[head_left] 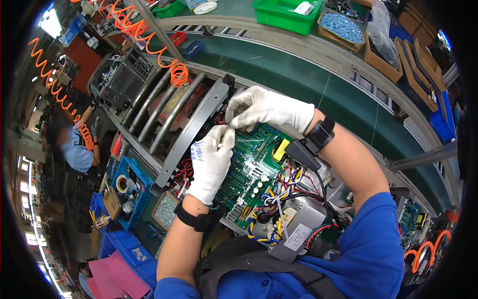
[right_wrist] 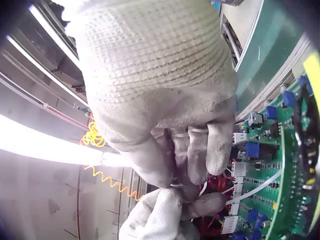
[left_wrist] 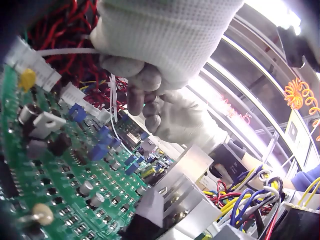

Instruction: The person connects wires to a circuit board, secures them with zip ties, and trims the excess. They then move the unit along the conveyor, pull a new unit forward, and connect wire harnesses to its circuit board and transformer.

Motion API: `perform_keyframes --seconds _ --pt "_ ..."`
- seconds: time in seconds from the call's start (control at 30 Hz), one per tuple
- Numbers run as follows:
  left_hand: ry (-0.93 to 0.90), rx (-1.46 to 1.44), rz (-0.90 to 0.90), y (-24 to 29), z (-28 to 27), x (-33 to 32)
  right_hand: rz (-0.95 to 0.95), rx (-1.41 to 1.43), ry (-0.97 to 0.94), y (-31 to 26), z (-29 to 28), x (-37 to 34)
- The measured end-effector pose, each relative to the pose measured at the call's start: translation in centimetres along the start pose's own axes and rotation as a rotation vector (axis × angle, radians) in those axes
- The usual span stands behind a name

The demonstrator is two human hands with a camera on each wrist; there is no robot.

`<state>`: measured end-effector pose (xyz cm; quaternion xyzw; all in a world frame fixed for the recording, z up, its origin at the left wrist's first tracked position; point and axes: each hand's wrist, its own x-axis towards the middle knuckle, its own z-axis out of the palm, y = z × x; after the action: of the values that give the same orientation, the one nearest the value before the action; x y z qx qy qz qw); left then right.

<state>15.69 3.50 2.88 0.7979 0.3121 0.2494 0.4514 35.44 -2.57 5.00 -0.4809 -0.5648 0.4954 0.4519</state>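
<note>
Both hands wear white gloves and meet at the upper left edge of a green circuit board [head_left: 249, 167]. Curled fingers of the left hand [head_left: 211, 159] pinch a thin white cable tie [left_wrist: 67, 51] beside bundled red wires [left_wrist: 60, 25]. The right hand [head_left: 271, 109] touches the left at the fingertips; in the right wrist view its thumb and forefinger pinch a small white end of the tie. A white strip [right_wrist: 257, 189] runs from the fingers across the board. The fingers partly hide the wires and the tie.
Metal rollers [head_left: 172, 107] lie left of the board behind a grey metal bar [head_left: 191, 134]. A silver box with a label [head_left: 298, 236] and coloured cables stand near the body. Green bins [head_left: 286, 17] are at the back; an orange coiled hose [head_left: 179, 74] hangs above the rollers.
</note>
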Motion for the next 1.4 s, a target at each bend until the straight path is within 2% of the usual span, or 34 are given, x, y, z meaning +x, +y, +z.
perform_keyframes --seconds 0.07,0.1,0.13,0.2,0.23,0.27,0.3,0.33,0.37,0.4,0.43,0.47,0.53,0.6,0.63,0.67,0.73,0.77,0.8,0.87,0.9,0.93,0.97,1.0,1.03,1.07,1.13,1.17,1.2,1.27,1.33,1.37,1.4 --pt "0.083 -0.055 0.034 -0.8 0.3 0.3 0.010 -0.101 0.027 -1.3 -0.1 -0.3" --pt "0.088 -0.078 -0.007 0.3 0.0 0.4 -0.009 -0.099 0.047 -1.9 0.2 -0.6" --pt "0.102 0.046 0.070 1.3 -0.1 0.4 -0.009 -0.095 0.063 -1.8 0.1 -0.6" --pt "0.221 0.192 0.340 0.6 0.7 1.3 -0.097 -0.148 0.044 -1.2 -0.2 -0.2" --pt "0.211 0.196 0.343 1.0 0.5 1.3 -0.168 -0.172 0.079 -0.7 -0.1 -0.1" --pt "0.119 0.387 0.253 1.6 0.0 1.1 -0.169 -0.167 0.086 -0.3 -0.3 0.3" --pt "0.027 0.574 0.161 2.3 -0.4 1.1 -0.261 -0.184 0.058 0.0 -0.8 0.7" --pt "0.055 0.669 0.236 2.0 -0.3 1.4 -0.343 -0.203 0.033 -1.9 -0.2 0.6" --pt "0.061 0.726 0.269 1.3 0.4 1.3 -0.317 -0.203 0.109 -3.8 0.1 -0.8" --pt "0.089 0.801 0.309 0.8 0.2 1.6 -0.434 -0.332 0.114 -4.7 0.3 -0.9" --pt "0.107 0.891 0.304 0.5 0.3 1.7 -0.355 -0.286 0.065 -5.0 0.4 -1.0" --pt "0.094 0.917 0.187 0.6 0.5 1.7 -0.280 -0.237 0.016 -5.1 0.6 -1.0" --pt "0.140 0.911 0.359 0.0 0.8 1.9 -0.293 -0.218 0.061 -4.6 0.8 -0.9" --pt "0.062 0.898 0.258 0.7 0.6 1.6 -0.158 0.046 0.206 -4.4 1.1 -0.6" --pt "0.109 0.934 0.321 0.0 0.5 1.8 -0.110 0.049 0.196 -4.1 1.1 -0.1" --pt "0.049 0.965 0.240 0.3 0.6 2.2 -0.093 0.106 0.157 -3.9 1.6 -0.1" --pt "0.101 1.097 0.449 -0.8 0.8 2.5 -0.486 -0.515 0.250 -4.3 3.4 0.8" --pt "0.088 1.122 0.431 -1.0 1.0 2.2 -0.218 -0.375 0.185 -4.8 3.8 0.8" --pt "0.034 1.105 0.362 -0.5 0.9 2.2 -0.322 -0.402 0.173 -4.7 2.9 1.3" --pt "0.163 0.807 0.393 -0.5 0.9 2.1 -0.165 -0.113 0.171 -7.2 2.0 0.5" --pt "0.032 0.417 0.163 0.3 0.4 2.1 -0.211 -0.169 0.236 -9.2 1.5 0.1" --pt "-0.060 -0.114 -0.046 7.4 -1.4 -0.1 -0.252 -0.222 0.303 -11.2 1.0 -0.5" --pt "0.026 -0.146 0.203 9.7 -3.6 -0.6 -0.336 -0.349 0.317 -12.7 0.4 -0.6" --pt "0.160 0.035 0.526 10.5 -6.7 0.0 -0.411 -0.477 0.324 -14.1 0.4 -0.7" --pt "0.204 -0.161 0.495 13.6 -8.5 -0.8 -0.413 -0.356 0.250 -15.4 1.8 -1.5" --pt "0.252 -0.358 0.461 16.4 -10.2 -1.7 -0.412 -0.360 0.251 -16.7 3.7 -1.9" --pt "-0.019 -0.783 0.580 17.8 -13.0 -1.9 -0.288 -0.585 0.094 -19.1 8.0 -2.3" --pt "0.091 -0.773 0.563 18.4 -13.0 -2.5 -0.251 -0.655 0.062 -20.4 10.4 -2.4" --pt "0.244 -0.602 0.635 18.8 -12.2 -3.5 -0.233 -0.688 0.113 -20.7 12.2 -2.5" --pt "0.316 -0.519 0.742 18.4 -12.5 -4.8 -0.222 -0.824 0.320 -21.6 15.2 -3.0" --pt "-0.208 -0.797 0.845 17.0 -15.2 -4.8 -0.468 -1.143 0.342 -21.9 16.0 -3.5" --pt "-0.237 -0.703 0.862 16.6 -16.0 -5.3 -0.473 -1.273 0.341 -22.1 16.4 -4.0" --pt "-0.326 -0.748 0.890 15.9 -17.2 -5.1 -0.424 -1.283 0.361 -22.6 17.6 -4.8"
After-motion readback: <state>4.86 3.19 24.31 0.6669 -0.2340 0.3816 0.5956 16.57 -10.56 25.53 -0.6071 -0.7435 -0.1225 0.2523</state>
